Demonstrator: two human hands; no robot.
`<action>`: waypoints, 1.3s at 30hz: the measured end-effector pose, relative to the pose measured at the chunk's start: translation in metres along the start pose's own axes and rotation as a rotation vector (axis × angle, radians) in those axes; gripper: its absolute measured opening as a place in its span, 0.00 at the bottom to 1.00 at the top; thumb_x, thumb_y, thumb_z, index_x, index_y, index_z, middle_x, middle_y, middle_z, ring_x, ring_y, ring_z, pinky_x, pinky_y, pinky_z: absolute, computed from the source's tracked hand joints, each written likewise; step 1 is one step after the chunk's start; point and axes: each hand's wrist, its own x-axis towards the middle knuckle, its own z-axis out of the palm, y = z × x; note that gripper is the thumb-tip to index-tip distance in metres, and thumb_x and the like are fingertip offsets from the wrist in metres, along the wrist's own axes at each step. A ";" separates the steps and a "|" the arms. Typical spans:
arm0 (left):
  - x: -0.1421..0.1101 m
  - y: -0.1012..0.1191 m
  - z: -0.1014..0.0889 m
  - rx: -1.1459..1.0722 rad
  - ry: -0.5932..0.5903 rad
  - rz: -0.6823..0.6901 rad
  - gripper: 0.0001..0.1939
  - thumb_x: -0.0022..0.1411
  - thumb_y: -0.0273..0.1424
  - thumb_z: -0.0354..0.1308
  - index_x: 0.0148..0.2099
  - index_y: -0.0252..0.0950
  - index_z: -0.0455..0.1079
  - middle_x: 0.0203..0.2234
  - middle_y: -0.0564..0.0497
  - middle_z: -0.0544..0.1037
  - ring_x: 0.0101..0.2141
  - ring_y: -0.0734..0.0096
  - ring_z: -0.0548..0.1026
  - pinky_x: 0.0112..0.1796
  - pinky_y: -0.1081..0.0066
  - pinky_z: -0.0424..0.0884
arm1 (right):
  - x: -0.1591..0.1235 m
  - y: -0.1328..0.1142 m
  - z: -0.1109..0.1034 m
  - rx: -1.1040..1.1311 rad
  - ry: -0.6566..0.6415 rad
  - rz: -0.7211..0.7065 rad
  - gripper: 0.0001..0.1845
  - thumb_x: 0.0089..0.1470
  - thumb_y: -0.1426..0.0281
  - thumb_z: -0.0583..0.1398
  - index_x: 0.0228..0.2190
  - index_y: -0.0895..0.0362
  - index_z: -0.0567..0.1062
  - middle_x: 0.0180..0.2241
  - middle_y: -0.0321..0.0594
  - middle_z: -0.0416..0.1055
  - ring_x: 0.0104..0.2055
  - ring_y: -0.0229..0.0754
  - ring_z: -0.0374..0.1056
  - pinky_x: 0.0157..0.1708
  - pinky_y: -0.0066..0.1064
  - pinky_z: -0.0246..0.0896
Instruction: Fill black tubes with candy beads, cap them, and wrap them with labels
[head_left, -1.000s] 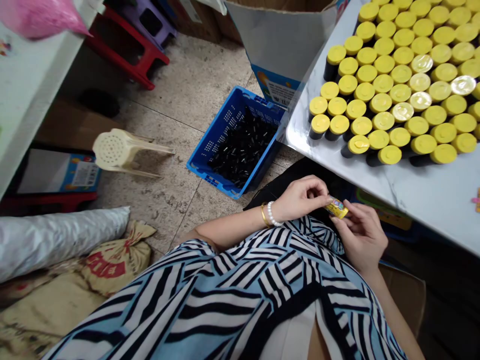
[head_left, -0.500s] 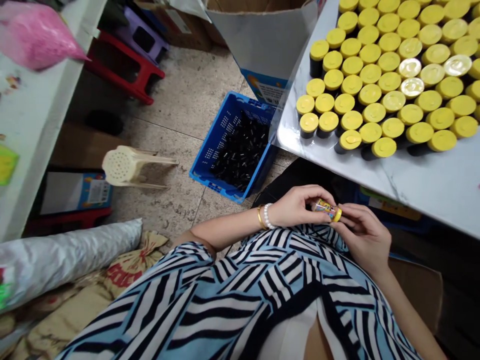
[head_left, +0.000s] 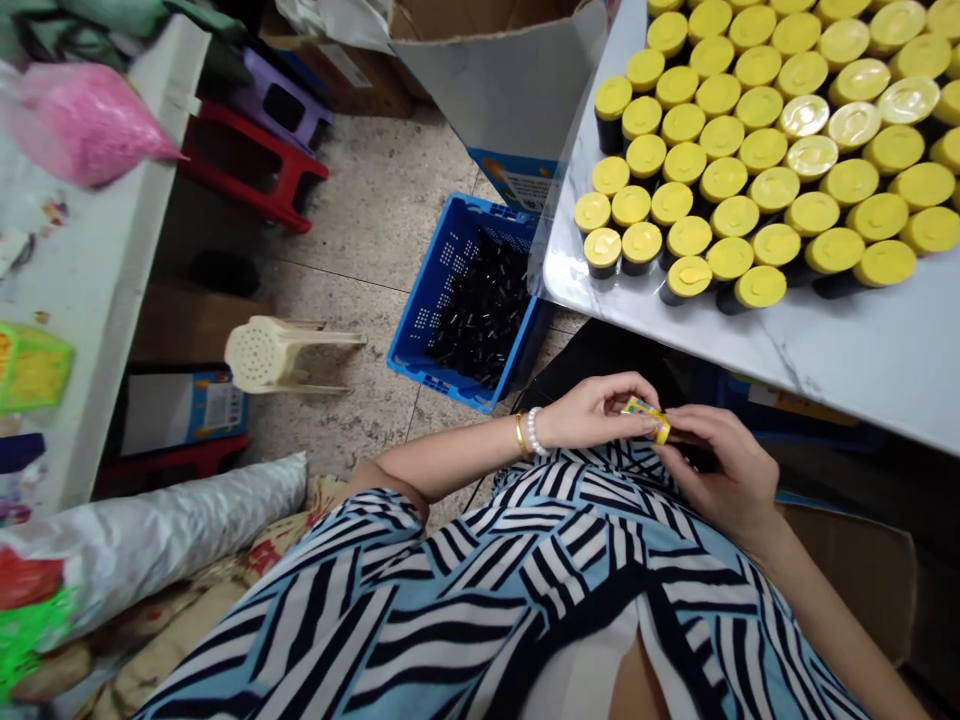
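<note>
A small bottle (head_left: 645,409) with a colourful label lies nearly level between my two hands, in front of the patterned dress. My left hand (head_left: 589,412), with a pearl bracelet and a gold bangle at the wrist, is closed around its body. At the other end, thumb and fingers of my right hand (head_left: 726,466) close on the yellow cap (head_left: 663,432). The fingers cover part of the label. To the upper right, rows of black containers with yellow lids (head_left: 736,217) stand upright on a marble-patterned table (head_left: 847,345).
A blue crate (head_left: 405,345) of small black pieces (head_left: 484,320) sits on the floor by the table corner. Left of it is a cream stool (head_left: 259,355) lying on its side. A large open box (head_left: 495,90) stands behind the crate. Another table (head_left: 142,150) holds a pink bag (head_left: 90,125).
The bottle has turned a little in my fingers, so a different side of the label shows. Both hands keep their hold. The camera view has shifted slightly.
</note>
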 end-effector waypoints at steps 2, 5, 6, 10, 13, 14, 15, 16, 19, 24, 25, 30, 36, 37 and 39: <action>0.000 -0.002 0.003 0.064 0.043 0.065 0.20 0.62 0.44 0.70 0.45 0.33 0.74 0.38 0.47 0.78 0.38 0.71 0.76 0.42 0.70 0.72 | -0.001 -0.002 0.003 0.068 0.003 0.039 0.23 0.52 0.73 0.72 0.50 0.48 0.80 0.47 0.41 0.79 0.42 0.42 0.80 0.40 0.35 0.83; -0.002 -0.005 0.008 0.229 0.083 0.168 0.15 0.65 0.42 0.67 0.41 0.34 0.77 0.37 0.46 0.79 0.39 0.68 0.76 0.45 0.68 0.72 | -0.008 -0.006 0.015 0.212 0.049 0.212 0.18 0.52 0.71 0.73 0.46 0.51 0.81 0.43 0.41 0.78 0.34 0.38 0.79 0.36 0.31 0.83; -0.002 -0.006 0.009 0.273 0.082 0.199 0.14 0.65 0.42 0.67 0.39 0.35 0.78 0.37 0.45 0.80 0.39 0.67 0.77 0.46 0.68 0.72 | -0.010 -0.007 0.018 0.270 0.063 0.282 0.16 0.53 0.70 0.72 0.44 0.53 0.81 0.41 0.40 0.78 0.33 0.37 0.79 0.36 0.30 0.83; -0.003 -0.004 0.009 0.251 0.078 0.175 0.22 0.64 0.45 0.69 0.54 0.37 0.79 0.41 0.44 0.80 0.43 0.65 0.78 0.47 0.67 0.73 | -0.010 -0.004 0.024 0.398 0.106 0.375 0.15 0.56 0.69 0.71 0.46 0.53 0.80 0.43 0.41 0.77 0.38 0.38 0.80 0.39 0.30 0.83; -0.004 -0.003 0.007 0.044 0.115 0.039 0.30 0.65 0.49 0.67 0.61 0.36 0.72 0.36 0.48 0.78 0.33 0.72 0.76 0.38 0.72 0.72 | -0.006 0.003 0.019 0.332 0.105 0.260 0.19 0.53 0.70 0.73 0.47 0.52 0.80 0.51 0.45 0.74 0.49 0.44 0.78 0.47 0.36 0.83; -0.004 -0.003 0.007 -0.009 0.128 0.006 0.30 0.65 0.50 0.66 0.59 0.34 0.73 0.35 0.50 0.77 0.30 0.75 0.74 0.35 0.74 0.71 | -0.004 0.004 0.018 0.346 0.093 0.259 0.19 0.53 0.70 0.73 0.47 0.51 0.80 0.52 0.45 0.73 0.50 0.44 0.77 0.48 0.36 0.83; -0.004 -0.004 0.007 -0.040 0.143 -0.009 0.29 0.65 0.50 0.67 0.56 0.33 0.73 0.34 0.50 0.77 0.29 0.76 0.73 0.34 0.74 0.70 | -0.003 0.005 0.017 0.390 0.071 0.290 0.21 0.53 0.69 0.73 0.49 0.51 0.79 0.53 0.45 0.73 0.50 0.44 0.77 0.47 0.36 0.83; -0.004 -0.005 0.007 -0.054 0.164 -0.005 0.28 0.63 0.50 0.69 0.53 0.33 0.74 0.34 0.50 0.77 0.29 0.77 0.72 0.34 0.75 0.70 | -0.003 0.006 0.017 0.451 0.048 0.341 0.21 0.54 0.68 0.72 0.50 0.51 0.78 0.52 0.45 0.74 0.48 0.43 0.78 0.45 0.35 0.83; -0.005 -0.010 0.008 -0.047 0.219 0.039 0.27 0.59 0.48 0.73 0.49 0.32 0.75 0.36 0.50 0.77 0.33 0.76 0.73 0.38 0.74 0.70 | -0.002 0.004 0.019 0.575 0.043 0.462 0.19 0.57 0.67 0.71 0.49 0.53 0.77 0.45 0.42 0.77 0.41 0.40 0.80 0.41 0.32 0.83; -0.004 -0.011 0.006 0.063 0.218 0.067 0.25 0.56 0.47 0.75 0.46 0.34 0.79 0.38 0.47 0.78 0.37 0.71 0.75 0.39 0.72 0.70 | -0.001 -0.001 0.022 0.615 0.045 0.508 0.17 0.55 0.67 0.73 0.46 0.53 0.78 0.43 0.40 0.81 0.40 0.40 0.82 0.42 0.29 0.82; -0.003 -0.010 0.005 0.093 0.220 0.086 0.24 0.56 0.47 0.75 0.46 0.34 0.79 0.39 0.46 0.78 0.37 0.71 0.75 0.39 0.72 0.70 | 0.000 -0.002 0.022 0.636 0.031 0.526 0.18 0.56 0.67 0.72 0.47 0.52 0.77 0.41 0.40 0.81 0.38 0.40 0.82 0.41 0.30 0.82; 0.004 -0.012 0.007 0.148 0.192 0.202 0.21 0.59 0.43 0.74 0.48 0.34 0.80 0.43 0.44 0.77 0.38 0.71 0.74 0.39 0.72 0.69 | 0.002 -0.003 0.020 0.573 0.158 0.506 0.14 0.57 0.66 0.72 0.44 0.54 0.81 0.42 0.41 0.81 0.32 0.37 0.80 0.37 0.30 0.83; 0.006 -0.020 0.006 -0.064 0.188 0.191 0.23 0.63 0.41 0.72 0.52 0.31 0.75 0.36 0.50 0.75 0.33 0.78 0.70 0.36 0.76 0.66 | 0.000 0.003 0.022 0.654 0.191 0.576 0.12 0.60 0.64 0.69 0.44 0.54 0.82 0.50 0.43 0.79 0.39 0.41 0.82 0.41 0.36 0.84; 0.006 -0.020 0.006 -0.059 0.198 0.188 0.23 0.63 0.41 0.72 0.52 0.31 0.75 0.36 0.50 0.75 0.34 0.78 0.70 0.36 0.76 0.67 | 0.000 0.004 0.023 0.678 0.168 0.604 0.13 0.61 0.64 0.69 0.46 0.54 0.82 0.50 0.43 0.80 0.40 0.42 0.82 0.42 0.37 0.84; 0.005 -0.021 0.005 -0.036 0.212 0.197 0.23 0.62 0.41 0.72 0.52 0.31 0.75 0.37 0.49 0.75 0.35 0.77 0.72 0.37 0.76 0.68 | 0.003 0.006 0.024 0.680 0.126 0.641 0.16 0.60 0.63 0.69 0.48 0.54 0.81 0.46 0.43 0.81 0.37 0.41 0.81 0.40 0.36 0.84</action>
